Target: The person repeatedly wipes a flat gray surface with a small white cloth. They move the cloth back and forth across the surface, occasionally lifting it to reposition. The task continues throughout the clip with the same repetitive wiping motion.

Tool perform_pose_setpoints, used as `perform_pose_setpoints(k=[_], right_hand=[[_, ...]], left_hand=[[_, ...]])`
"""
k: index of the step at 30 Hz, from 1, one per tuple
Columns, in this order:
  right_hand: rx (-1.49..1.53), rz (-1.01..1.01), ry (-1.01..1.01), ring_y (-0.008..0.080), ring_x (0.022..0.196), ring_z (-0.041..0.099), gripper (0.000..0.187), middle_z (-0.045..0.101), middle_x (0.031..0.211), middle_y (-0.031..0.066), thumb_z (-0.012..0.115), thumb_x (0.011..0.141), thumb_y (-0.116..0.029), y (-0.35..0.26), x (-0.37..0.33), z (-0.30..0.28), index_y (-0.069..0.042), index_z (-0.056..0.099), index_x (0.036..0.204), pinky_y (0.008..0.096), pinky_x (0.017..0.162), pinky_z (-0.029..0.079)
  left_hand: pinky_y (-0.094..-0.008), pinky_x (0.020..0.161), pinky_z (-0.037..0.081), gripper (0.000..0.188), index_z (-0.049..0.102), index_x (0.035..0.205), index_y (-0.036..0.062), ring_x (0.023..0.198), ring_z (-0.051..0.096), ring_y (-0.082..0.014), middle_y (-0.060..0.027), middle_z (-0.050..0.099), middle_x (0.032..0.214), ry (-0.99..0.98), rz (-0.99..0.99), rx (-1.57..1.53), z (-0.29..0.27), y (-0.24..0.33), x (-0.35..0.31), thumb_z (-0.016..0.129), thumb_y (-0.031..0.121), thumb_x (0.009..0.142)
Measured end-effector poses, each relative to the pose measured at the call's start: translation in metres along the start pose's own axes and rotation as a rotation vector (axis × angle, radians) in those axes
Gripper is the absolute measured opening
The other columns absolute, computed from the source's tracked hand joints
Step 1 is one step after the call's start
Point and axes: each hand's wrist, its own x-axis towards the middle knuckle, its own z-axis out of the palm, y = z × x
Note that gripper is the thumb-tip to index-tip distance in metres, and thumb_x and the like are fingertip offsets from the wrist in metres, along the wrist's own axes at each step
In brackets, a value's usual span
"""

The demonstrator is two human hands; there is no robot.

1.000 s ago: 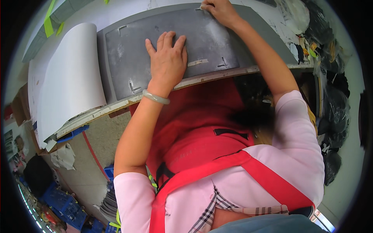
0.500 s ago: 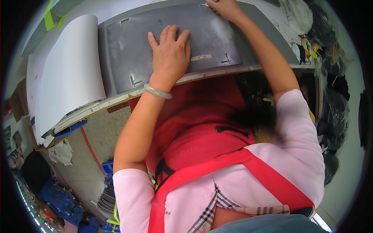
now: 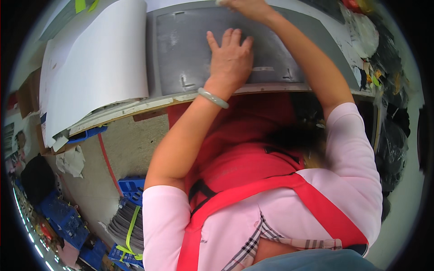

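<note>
A dark grey template sheet (image 3: 194,49) lies on a larger grey sheet (image 3: 323,49) on the workbench. Its corners have L-shaped slots, some with white smears around them. Spread flat on the template, my left hand (image 3: 230,56) presses it near the middle, a pale bangle at the wrist. My right hand (image 3: 251,9) is at the template's far edge, its fingers pinched on a small pale piece (image 3: 221,2) partly cut off by the top of the picture. What kind of piece it is cannot be made out.
Left of the template, a large white sheet (image 3: 101,54) curls over the bench. The bench's front edge (image 3: 122,109) runs before me. Clear and black plastic bags (image 3: 393,140) crowd the right side. Blue crates (image 3: 65,221) and a strapped grey stack (image 3: 126,226) stand low at left.
My right hand has moved left along the template's far side, away from the far right slot. My left hand stays flat on the template. The whole view has shifted, so the bench appears further right.
</note>
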Motion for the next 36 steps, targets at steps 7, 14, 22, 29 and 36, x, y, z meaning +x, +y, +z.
perform_pose_setpoints(k=[7, 14, 22, 29, 36], right_hand=[[-0.330, -0.361, 0.007, 0.0444, 0.095, 0.068, 0.023, 0.072, 0.099, 0.0247, 0.065, 0.091, -0.020, -0.028, 0.051, 0.084, 0.000, 0.073, 0.099, 0.0494, 0.087, 0.054], [-0.502, -0.398, -0.171, 0.0436, 0.096, 0.069, 0.023, 0.072, 0.098, 0.0257, 0.065, 0.090, -0.019, -0.047, 0.063, 0.082, 0.000, 0.073, 0.102, 0.0496, 0.086, 0.055], [-0.031, 0.029, -0.130, 0.0311, 0.071, 0.073, 0.020, 0.073, 0.078, 0.0199, 0.062, 0.089, -0.014, -0.062, 0.046, 0.071, 0.001, 0.073, 0.095, 0.0421, 0.068, 0.058], [-0.098, 0.169, -0.143, 0.0190, 0.059, 0.067, 0.014, 0.070, 0.071, 0.0113, 0.064, 0.088, -0.009, -0.064, 0.054, 0.071, 0.002, 0.072, 0.090, 0.0339, 0.057, 0.056], [0.197, 0.261, -0.376, 0.0150, 0.055, 0.063, 0.014, 0.070, 0.072, 0.0094, 0.065, 0.090, -0.012, -0.085, -0.007, 0.066, -0.001, 0.070, 0.084, 0.0302, 0.052, 0.054]], left_hand=[[-0.0777, 0.109, 0.028, 0.033, 0.065, 0.126, 0.0104, 0.133, 0.049, -0.0331, -0.0134, 0.057, 0.130, 0.064, 0.022, -0.094, 0.005, 0.004, 0.001, 0.061, 0.020, 0.094], [-0.0787, 0.108, 0.029, 0.033, 0.065, 0.125, 0.0088, 0.132, 0.051, -0.0343, -0.0147, 0.059, 0.128, 0.080, 0.015, -0.129, 0.006, 0.001, -0.001, 0.062, 0.019, 0.095], [-0.0798, 0.105, 0.031, 0.030, 0.066, 0.123, 0.0065, 0.133, 0.051, -0.0341, -0.0146, 0.060, 0.128, 0.103, 0.025, -0.103, 0.010, 0.000, -0.001, 0.058, 0.018, 0.096], [-0.0797, 0.104, 0.032, 0.026, 0.069, 0.115, 0.0054, 0.130, 0.053, -0.0338, -0.0151, 0.060, 0.126, 0.139, 0.056, -0.144, 0.007, 0.007, 0.001, 0.057, 0.016, 0.094], [-0.0712, 0.106, 0.038, 0.027, 0.069, 0.115, 0.0083, 0.121, 0.058, -0.0346, -0.0158, 0.063, 0.121, 0.201, 0.034, -0.023, 0.014, 0.002, -0.005, 0.060, 0.019, 0.092]])
